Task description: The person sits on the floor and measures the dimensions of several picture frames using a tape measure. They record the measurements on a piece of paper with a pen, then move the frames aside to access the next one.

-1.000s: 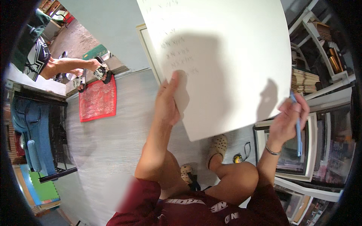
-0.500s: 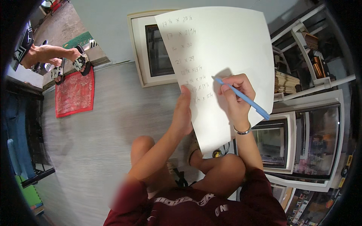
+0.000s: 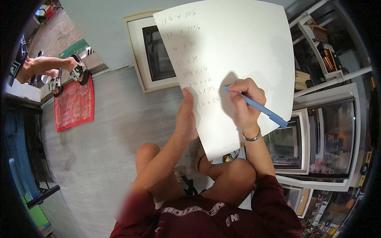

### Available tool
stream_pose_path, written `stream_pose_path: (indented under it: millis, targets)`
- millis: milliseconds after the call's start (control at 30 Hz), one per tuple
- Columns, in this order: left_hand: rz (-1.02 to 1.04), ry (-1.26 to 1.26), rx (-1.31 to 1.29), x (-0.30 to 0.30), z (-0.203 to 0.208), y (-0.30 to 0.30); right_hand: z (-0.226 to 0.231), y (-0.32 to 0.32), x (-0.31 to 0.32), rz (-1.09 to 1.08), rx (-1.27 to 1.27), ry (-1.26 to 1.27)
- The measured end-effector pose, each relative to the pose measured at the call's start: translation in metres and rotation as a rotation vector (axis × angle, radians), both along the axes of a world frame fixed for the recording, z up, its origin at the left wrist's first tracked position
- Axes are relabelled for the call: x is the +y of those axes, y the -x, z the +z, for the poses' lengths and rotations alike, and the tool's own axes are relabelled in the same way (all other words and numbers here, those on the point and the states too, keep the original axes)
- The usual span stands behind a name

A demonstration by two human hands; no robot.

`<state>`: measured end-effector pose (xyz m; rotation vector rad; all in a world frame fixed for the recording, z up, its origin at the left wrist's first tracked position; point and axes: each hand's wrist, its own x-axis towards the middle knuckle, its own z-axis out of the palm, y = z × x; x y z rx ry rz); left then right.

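Note:
My left hand [image 3: 185, 115] grips the left edge of a large white sheet of paper [image 3: 254, 39], its thumb on the front and the other fingers behind, out of sight. Handwritten pencil-like rows of figures run down the sheet's left side. A light blue pen [image 3: 262, 108] is pinched in my right hand [image 3: 248, 99], which rests over the paper. The pen's tip is beside the lower rows, at or very close to the surface. A metal bracelet [image 3: 252, 136] circles my right wrist.
Behind the sheet a white-matted picture frame [image 3: 139, 59] leans on the wall. More frames [image 3: 305, 158] stand at the right below a white rack [image 3: 317, 43]. At left, a person's sandalled foot [image 3: 79, 71] is by a red mat [image 3: 74, 105] on the grey floor [image 3: 87, 166].
The sheet has shifted slightly up and left in view, along with the mat and frames. My right hand and the pen have moved a little lower over the paper.

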<state>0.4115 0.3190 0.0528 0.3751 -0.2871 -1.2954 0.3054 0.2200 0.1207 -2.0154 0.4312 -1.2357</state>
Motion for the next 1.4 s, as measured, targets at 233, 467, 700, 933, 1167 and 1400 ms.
stream_pose_path:
  millis: [233, 467, 700, 933, 1167, 1400]
  targets:
    - [-0.015, 0.023, 0.005, 0.001, 0.001, 0.002, -0.003, 0.003, 0.001, -0.013, -0.012, -0.007]
    - [0.002, 0.061, -0.043, 0.003, -0.002, -0.002, -0.004, 0.000, 0.001, -0.001, -0.013, -0.012]
    - [0.034, 0.044, -0.024, 0.001, -0.005, -0.001, -0.008, -0.003, -0.001, 0.011, -0.008, 0.021]
    - [0.023, 0.044, -0.016, 0.001, -0.009, -0.002, -0.010, -0.001, -0.002, -0.024, 0.019, 0.076]
    - [0.029, 0.011, -0.071, 0.000, -0.010, 0.000, -0.010, 0.002, -0.004, -0.027, -0.012, 0.093]
    - [0.049, -0.005, -0.087, 0.002, -0.009, 0.001, -0.014, 0.005, -0.006, -0.016, -0.013, 0.099]
